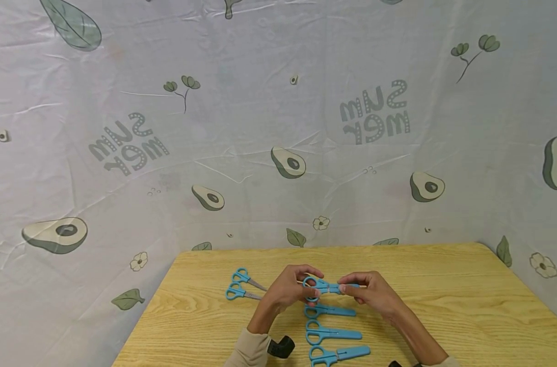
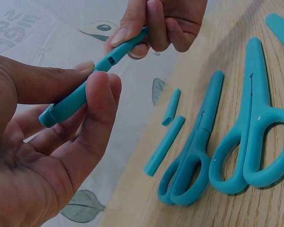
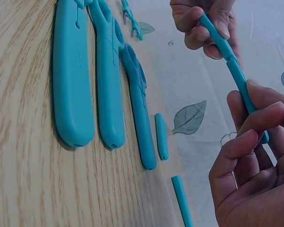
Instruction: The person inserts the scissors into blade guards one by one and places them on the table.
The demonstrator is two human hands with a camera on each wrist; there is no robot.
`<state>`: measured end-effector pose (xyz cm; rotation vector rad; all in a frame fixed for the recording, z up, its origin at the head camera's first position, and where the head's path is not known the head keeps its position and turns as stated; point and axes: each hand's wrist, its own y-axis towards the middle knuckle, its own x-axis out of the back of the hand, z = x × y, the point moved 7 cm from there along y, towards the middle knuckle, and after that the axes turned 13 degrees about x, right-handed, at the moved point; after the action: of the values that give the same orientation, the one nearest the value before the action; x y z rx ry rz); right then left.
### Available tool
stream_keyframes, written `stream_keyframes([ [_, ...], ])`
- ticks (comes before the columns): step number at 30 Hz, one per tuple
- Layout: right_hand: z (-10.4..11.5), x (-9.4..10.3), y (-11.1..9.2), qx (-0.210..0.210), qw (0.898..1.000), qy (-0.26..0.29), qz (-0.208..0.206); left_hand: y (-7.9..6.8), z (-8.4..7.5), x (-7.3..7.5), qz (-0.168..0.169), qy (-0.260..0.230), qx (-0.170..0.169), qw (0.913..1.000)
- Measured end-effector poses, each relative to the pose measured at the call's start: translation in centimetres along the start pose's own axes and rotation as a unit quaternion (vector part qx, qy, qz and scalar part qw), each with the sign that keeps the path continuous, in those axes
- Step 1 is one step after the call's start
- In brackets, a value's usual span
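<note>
Both hands hold one pair of blue scissors (image 1: 323, 285) level above the table. My left hand (image 1: 285, 289) pinches its handles between thumb and fingers. On the other end, my right hand (image 1: 374, 294) grips the blue blade cover (image 3: 242, 87), whose mouth sits close against the handles and hides the blades. Just below the hands, sheathed scissors (image 1: 330, 310) lie on the table, with second sheathed scissors (image 1: 334, 334) and third sheathed scissors (image 1: 340, 354) nearer me. Two loose blue covers (image 2: 165, 146) lie beyond them in the left wrist view.
To the left of my hands lie two bare-bladed scissors, the upper scissors (image 1: 241, 276) and the lower scissors (image 1: 235, 291), blades pointing right. The wooden table (image 1: 443, 285) ends at a pale printed sheet (image 1: 260, 102) hanging behind it.
</note>
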<state>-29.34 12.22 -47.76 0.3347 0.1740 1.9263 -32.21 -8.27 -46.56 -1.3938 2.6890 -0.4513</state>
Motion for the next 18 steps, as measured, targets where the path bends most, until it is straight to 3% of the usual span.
stream_keyframes([
  [10,0.32,0.04,-0.1,0.003,1.0,-0.001,-0.002,0.04,0.15,-0.17,-0.003,-0.015,0.012,0.9998],
  [18,0.11,-0.25,-0.01,0.002,1.0,-0.002,-0.003,0.02,-0.21,-0.62,-0.019,0.041,-0.02,0.9988],
])
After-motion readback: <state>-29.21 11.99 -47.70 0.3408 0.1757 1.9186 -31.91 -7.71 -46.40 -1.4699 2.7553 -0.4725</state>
